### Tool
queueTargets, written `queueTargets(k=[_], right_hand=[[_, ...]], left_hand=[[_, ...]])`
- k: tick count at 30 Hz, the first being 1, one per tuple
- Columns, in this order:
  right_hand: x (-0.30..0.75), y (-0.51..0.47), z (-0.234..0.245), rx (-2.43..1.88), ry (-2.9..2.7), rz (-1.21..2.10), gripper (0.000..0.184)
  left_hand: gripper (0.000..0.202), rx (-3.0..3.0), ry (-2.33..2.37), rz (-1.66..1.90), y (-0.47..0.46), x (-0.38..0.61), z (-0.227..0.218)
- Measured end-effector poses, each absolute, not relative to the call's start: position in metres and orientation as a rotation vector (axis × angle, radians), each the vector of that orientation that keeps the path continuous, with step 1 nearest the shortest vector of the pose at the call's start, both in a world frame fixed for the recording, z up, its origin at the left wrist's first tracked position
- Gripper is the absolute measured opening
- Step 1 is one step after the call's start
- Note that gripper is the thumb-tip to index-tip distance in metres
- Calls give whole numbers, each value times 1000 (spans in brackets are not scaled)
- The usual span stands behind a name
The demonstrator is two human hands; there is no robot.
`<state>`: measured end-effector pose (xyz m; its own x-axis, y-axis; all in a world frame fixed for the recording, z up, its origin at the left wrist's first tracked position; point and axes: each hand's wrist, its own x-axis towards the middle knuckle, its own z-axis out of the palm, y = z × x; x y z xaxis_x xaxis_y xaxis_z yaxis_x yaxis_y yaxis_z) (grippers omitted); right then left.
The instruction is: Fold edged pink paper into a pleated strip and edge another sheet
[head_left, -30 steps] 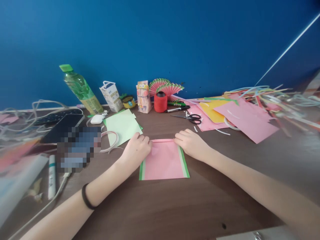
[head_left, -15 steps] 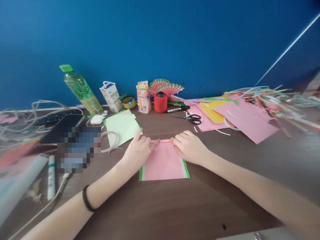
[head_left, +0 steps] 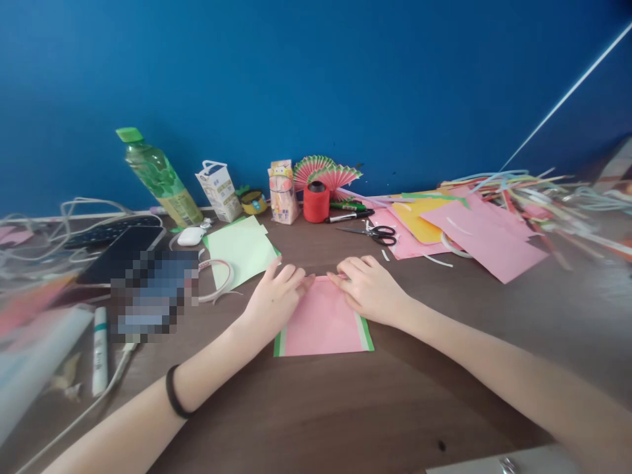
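A pink paper sheet [head_left: 322, 322] with green and white side strips lies flat on the brown table, straight in front of me. My left hand [head_left: 274, 296] rests on its far left corner, fingers bent and pressing on a narrow fold along the far edge. My right hand [head_left: 366, 287] lies on the far right part, fingertips pinching the same fold near the middle. The two hands' fingertips almost meet.
Black scissors [head_left: 377, 233], a red thread spool [head_left: 316, 201], markers, paper fans [head_left: 326, 172] and loose pink and yellow sheets [head_left: 486, 238] lie behind and right. A light green sheet [head_left: 241, 250], a green bottle [head_left: 158, 176], a carton, cables and a white marker [head_left: 99, 341] crowd the left.
Both hands have slid inward along the sheet's far edge, from its corners toward the middle. The sheet itself has stayed in place.
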<state>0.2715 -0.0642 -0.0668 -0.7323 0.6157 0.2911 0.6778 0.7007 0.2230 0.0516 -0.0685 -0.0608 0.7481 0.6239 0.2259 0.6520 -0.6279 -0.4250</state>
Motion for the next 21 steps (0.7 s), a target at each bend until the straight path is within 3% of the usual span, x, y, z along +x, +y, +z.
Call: queueTargets(k=[15, 21], right_hand=[[268, -71, -69, -1076, -2729, -305, 41], [270, -63, -71, -1036, -2709, -230, 39]], left_hand=[[42, -2583, -1135, 106, -68, 53, -54], [42, -2660, -1253, -160, -60, 43, -60]])
